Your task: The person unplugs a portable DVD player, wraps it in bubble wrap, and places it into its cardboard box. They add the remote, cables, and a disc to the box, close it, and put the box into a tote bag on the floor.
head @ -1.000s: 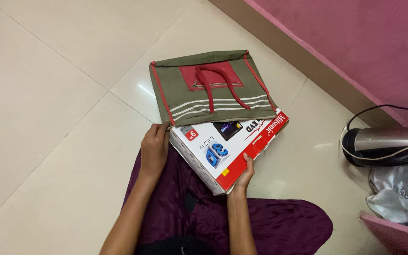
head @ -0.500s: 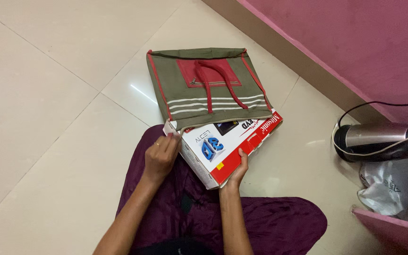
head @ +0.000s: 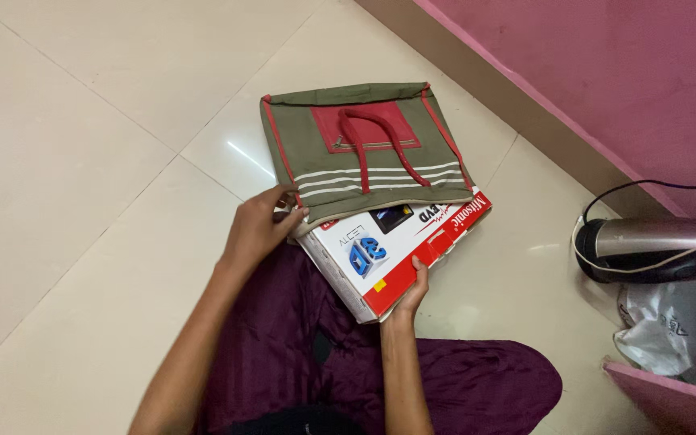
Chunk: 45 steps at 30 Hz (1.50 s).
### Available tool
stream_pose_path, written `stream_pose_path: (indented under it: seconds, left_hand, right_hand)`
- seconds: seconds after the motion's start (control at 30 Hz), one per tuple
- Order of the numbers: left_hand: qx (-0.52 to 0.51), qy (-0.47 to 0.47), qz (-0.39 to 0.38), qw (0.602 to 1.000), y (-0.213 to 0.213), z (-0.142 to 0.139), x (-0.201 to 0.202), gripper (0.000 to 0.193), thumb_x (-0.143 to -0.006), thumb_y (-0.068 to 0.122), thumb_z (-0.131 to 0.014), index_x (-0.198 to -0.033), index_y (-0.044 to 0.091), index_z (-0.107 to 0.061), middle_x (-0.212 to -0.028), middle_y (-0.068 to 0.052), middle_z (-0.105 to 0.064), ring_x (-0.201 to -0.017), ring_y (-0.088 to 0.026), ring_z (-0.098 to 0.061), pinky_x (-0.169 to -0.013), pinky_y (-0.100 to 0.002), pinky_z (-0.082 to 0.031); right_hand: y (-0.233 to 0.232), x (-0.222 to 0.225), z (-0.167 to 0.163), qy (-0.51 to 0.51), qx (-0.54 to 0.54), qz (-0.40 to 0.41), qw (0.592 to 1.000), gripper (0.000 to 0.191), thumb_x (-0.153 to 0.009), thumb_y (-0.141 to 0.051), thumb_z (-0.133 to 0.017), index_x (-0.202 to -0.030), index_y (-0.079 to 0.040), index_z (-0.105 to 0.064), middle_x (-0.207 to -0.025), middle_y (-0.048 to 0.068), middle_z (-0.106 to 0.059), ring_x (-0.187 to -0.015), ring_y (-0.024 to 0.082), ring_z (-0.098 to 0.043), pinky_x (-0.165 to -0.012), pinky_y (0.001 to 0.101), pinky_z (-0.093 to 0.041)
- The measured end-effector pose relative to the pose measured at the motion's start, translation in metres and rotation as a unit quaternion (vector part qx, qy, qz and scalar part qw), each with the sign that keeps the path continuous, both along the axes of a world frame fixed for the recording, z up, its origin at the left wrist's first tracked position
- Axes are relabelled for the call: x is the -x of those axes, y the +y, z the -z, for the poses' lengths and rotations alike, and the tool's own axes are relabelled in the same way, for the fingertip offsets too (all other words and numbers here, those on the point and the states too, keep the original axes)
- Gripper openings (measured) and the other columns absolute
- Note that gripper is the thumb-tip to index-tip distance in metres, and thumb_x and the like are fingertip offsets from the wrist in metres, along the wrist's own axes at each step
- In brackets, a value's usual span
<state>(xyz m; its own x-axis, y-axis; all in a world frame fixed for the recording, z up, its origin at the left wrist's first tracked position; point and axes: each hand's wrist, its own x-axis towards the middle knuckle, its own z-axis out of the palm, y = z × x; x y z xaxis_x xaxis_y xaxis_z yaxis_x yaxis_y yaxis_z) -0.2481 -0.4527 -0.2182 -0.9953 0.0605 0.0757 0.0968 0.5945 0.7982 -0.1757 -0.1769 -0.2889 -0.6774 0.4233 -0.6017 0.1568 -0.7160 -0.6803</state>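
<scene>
An olive green cloth bag point(head: 364, 153) with red trim and red handles lies flat on the tiled floor. A white and red cardboard box point(head: 388, 254) sticks out of the bag's near opening, partly inside it. My left hand point(head: 258, 225) grips the bag's near left edge at the opening, beside the box's corner. My right hand point(head: 412, 292) holds the box's red near edge from below. My legs in dark purple trousers point(head: 283, 354) are under the box.
A pink wall with a beige skirting point(head: 525, 129) runs along the right. A silver and black appliance point(head: 654, 246) with a cord lies by it, next to a crumpled plastic bag point(head: 670, 330). A pink edge point(head: 670, 395) shows at the bottom right.
The box has gone deeper into the bag. My left hand moved from the box's left side up to the bag's opening edge.
</scene>
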Motion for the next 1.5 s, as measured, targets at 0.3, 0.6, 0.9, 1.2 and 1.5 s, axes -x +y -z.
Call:
stream_pose_path:
  seconds: [0.3,0.6,0.9,1.2,1.5]
  left_hand:
    - [0.118,-0.107,0.054,0.986,0.017,-0.002,0.036,0.056,-0.079,0.032,-0.065,-0.131,0.013,-0.069,-0.116,-0.018,-0.066,-0.096,-0.038,-0.069,-0.087,-0.049,-0.055]
    - [0.134,0.028,0.015,0.99,0.035,0.015,0.007,0.043,-0.092,0.021,-0.066,-0.129,-0.002,-0.065,-0.11,-0.02,-0.066,-0.084,-0.039,-0.07,-0.073,-0.048,-0.057]
    - [0.35,0.228,0.178,0.891,0.028,0.018,0.007,0.014,-0.09,0.01,-0.061,-0.1,0.0,-0.062,-0.095,-0.01,-0.061,-0.086,-0.022,-0.071,-0.064,-0.032,-0.061]
    - [0.262,0.257,0.203,0.908,0.066,0.033,-0.038,0.03,-0.093,0.018,-0.065,-0.118,0.001,-0.069,-0.107,-0.007,-0.067,-0.091,-0.02,-0.069,-0.068,-0.03,-0.059]
    - [0.154,0.203,0.059,0.965,0.165,0.006,-0.011,0.08,-0.091,0.051,-0.066,-0.139,-0.011,-0.052,-0.134,-0.023,-0.061,-0.132,-0.037,-0.048,-0.108,-0.05,-0.039]
  right_hand:
    - [-0.001,-0.002,0.001,0.013,0.006,0.031,0.999,0.06,-0.084,-0.032,-0.064,-0.133,0.001,-0.054,-0.12,0.018,-0.065,-0.106,0.03,-0.067,-0.09,0.0398,-0.055]
    - [0.014,-0.03,-0.014,-0.003,-0.015,0.018,1.0,0.055,-0.084,-0.029,-0.064,-0.13,-0.001,-0.056,-0.119,0.017,-0.065,-0.109,0.028,-0.065,-0.096,0.0403,-0.052]
    - [0.054,-0.011,0.008,0.047,0.015,0.042,0.998,0.056,-0.086,-0.033,-0.06,-0.131,-0.001,-0.055,-0.118,0.017,-0.065,-0.103,0.03,-0.066,-0.09,0.0406,-0.054]
    - [0.019,0.027,0.041,0.056,-0.039,0.04,0.997,0.04,-0.087,-0.024,-0.062,-0.118,0.001,-0.062,-0.106,0.011,-0.067,-0.098,0.026,-0.066,-0.087,0.0389,-0.054]
    - [0.021,0.018,0.061,0.1,-0.042,0.041,0.993,0.039,-0.083,-0.021,-0.063,-0.113,0.003,-0.06,-0.105,0.011,-0.066,-0.097,0.024,-0.066,-0.087,0.0379,-0.056]
